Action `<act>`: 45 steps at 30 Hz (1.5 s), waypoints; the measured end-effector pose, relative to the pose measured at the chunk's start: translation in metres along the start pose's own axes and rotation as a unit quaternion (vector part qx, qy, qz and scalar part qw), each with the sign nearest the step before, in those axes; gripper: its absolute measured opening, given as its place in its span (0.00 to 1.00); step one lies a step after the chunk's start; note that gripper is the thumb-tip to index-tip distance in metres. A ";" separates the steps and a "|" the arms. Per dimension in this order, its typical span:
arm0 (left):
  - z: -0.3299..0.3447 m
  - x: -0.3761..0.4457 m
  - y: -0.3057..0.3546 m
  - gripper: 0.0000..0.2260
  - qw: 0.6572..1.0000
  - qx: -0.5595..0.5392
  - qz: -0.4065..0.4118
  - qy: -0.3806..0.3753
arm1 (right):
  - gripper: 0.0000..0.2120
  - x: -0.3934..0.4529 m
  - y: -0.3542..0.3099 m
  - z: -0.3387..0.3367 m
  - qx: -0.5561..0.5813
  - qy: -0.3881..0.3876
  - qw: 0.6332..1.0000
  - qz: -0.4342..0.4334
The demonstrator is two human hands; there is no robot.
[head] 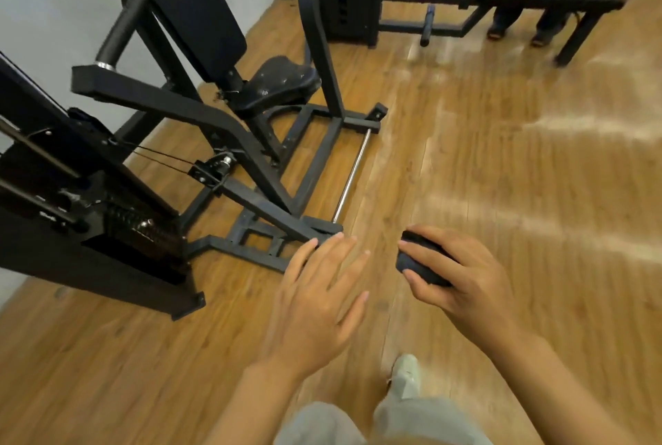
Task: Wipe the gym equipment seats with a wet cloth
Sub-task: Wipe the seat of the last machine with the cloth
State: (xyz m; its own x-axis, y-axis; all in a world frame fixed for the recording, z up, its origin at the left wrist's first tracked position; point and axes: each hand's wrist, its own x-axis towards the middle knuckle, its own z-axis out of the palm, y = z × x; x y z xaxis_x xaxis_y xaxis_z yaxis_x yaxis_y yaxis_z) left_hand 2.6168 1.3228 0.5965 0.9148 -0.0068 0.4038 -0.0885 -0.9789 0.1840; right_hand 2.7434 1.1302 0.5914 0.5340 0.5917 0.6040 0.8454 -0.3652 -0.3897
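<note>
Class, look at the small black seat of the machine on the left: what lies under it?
Under the seat a black curved brace and base frame rest on the wooden floor. The seat's own post is mostly hidden by the pad and the arm crossing in front.

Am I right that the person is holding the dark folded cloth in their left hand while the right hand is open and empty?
Not quite: the head view shows the dark folded cloth in the right hand, while the left hand is open and empty.
</note>
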 end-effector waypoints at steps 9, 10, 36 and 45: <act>0.055 0.144 -0.028 0.19 0.995 0.008 -0.094 0.028 | 0.16 0.121 0.154 0.020 0.050 -0.019 0.999 -0.005; 0.062 0.159 -0.039 0.19 0.994 0.009 -0.106 0.032 | 0.16 0.135 0.165 0.029 0.055 -0.024 0.998 -0.010; 0.190 0.473 -0.241 0.21 0.938 0.072 -0.331 0.069 | 0.15 0.469 0.427 0.217 0.197 -0.137 0.963 -0.125; 0.214 0.544 -0.256 0.22 0.897 0.086 -0.426 0.079 | 0.13 0.571 0.478 0.265 0.250 -0.186 0.924 -0.220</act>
State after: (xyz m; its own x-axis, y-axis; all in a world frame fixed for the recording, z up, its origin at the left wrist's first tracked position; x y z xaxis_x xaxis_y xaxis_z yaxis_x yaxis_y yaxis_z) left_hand 3.2213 1.5258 0.5768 0.5543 0.7739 0.3062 0.6903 -0.6330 0.3505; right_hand 3.4500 1.4836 0.5660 0.0215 0.8440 0.5359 0.8197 0.2920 -0.4928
